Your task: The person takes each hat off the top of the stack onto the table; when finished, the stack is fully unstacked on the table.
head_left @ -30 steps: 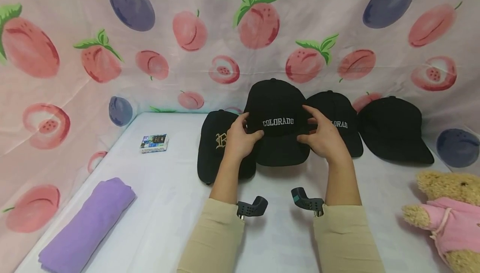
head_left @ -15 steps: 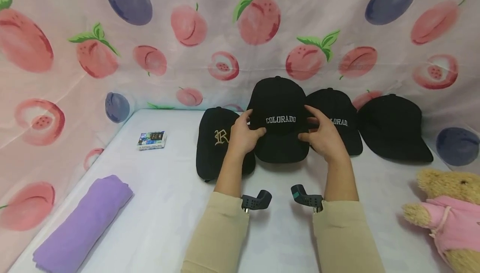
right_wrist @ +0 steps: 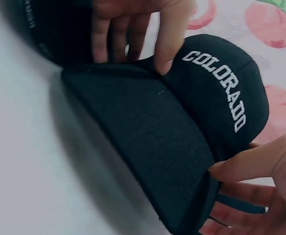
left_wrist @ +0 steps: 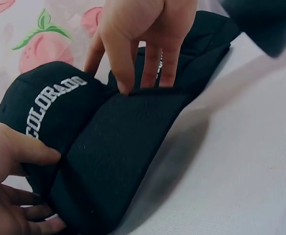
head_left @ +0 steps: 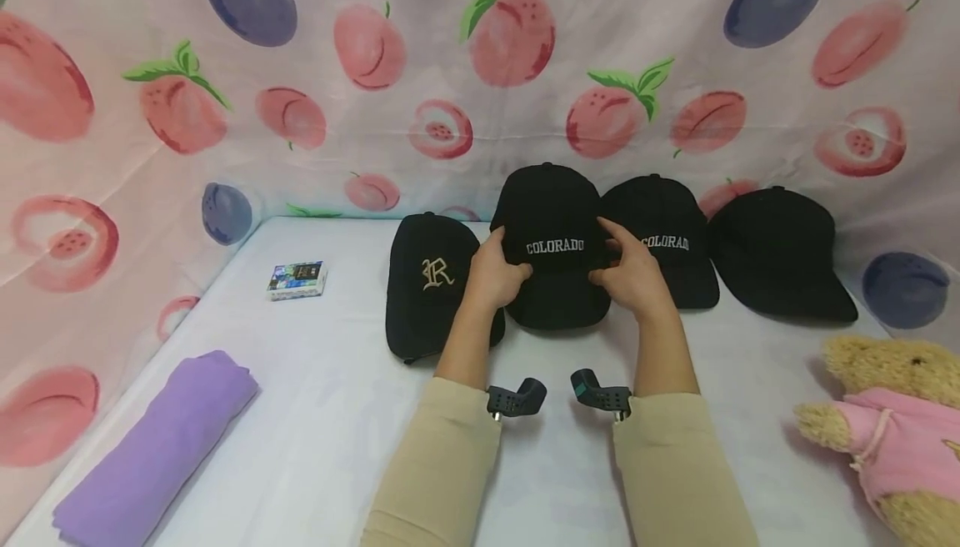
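Both hands hold a black cap with white COLORADO lettering (head_left: 555,297) by its two sides, brim toward me. My left hand (head_left: 493,276) pinches the left side, thumb where crown and brim meet and fingers under the edge. On the opposite side my right hand (head_left: 637,276) grips likewise. In the left wrist view a shadow lies below the brim (left_wrist: 116,147); whether the crown touches the surface is hidden. Close by on the left lies a black cap with a gold letter R (head_left: 420,313), partly behind my left forearm. A second COLORADO cap (head_left: 667,209) sits just right.
A plain black cap (head_left: 776,255) ends the row at right. A teddy bear in pink (head_left: 907,439) lies at the right front. A small patterned box (head_left: 296,280) and a rolled purple cloth (head_left: 161,451) lie at left. Fruit-print fabric (head_left: 300,172) hangs behind the white surface (head_left: 315,414).
The held cap has sunk slightly and shifted a little; more of the lettering on the caps at both sides now shows. Both hands keep their hold. The head view has shifted slightly.
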Tool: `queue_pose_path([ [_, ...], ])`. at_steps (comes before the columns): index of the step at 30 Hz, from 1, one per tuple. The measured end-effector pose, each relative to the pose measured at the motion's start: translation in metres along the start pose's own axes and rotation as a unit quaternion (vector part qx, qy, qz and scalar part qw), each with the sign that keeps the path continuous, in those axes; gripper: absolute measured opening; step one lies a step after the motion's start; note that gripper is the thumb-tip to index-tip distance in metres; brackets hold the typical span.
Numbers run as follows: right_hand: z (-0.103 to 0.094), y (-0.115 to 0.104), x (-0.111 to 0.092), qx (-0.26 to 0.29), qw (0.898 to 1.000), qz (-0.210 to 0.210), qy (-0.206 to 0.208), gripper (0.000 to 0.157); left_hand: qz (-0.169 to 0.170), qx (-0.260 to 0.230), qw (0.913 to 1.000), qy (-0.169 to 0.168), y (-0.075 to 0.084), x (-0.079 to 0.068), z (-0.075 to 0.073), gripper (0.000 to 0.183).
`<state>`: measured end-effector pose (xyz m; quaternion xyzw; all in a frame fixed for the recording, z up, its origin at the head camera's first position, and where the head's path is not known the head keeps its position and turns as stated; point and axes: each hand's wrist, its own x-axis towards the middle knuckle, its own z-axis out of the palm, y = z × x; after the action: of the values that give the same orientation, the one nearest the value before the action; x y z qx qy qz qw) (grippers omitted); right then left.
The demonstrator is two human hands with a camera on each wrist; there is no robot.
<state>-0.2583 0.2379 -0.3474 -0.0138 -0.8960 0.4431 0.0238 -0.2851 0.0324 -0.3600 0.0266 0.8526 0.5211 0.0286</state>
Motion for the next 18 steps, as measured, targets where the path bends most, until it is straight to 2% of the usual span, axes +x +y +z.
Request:
queue_pose_path([
  [6,0.017,0.009,0.015,0.008,1.0,-0.004,-0.018,0.087,-0.023,0.027,0.9988,0.033,0.001,0.003,0.002,0.079],
  [12,0.022,0.015,0.025,0.018,0.999,0.004,-0.028,0.088,-0.041,0.067,0.9964,0.032,0.003,0.008,0.006,0.085],
  [18,0.023,0.017,0.034,0.004,1.0,0.008,-0.03,0.084,-0.055,0.073,0.9953,0.032,0.003,0.016,0.013,0.092],
])
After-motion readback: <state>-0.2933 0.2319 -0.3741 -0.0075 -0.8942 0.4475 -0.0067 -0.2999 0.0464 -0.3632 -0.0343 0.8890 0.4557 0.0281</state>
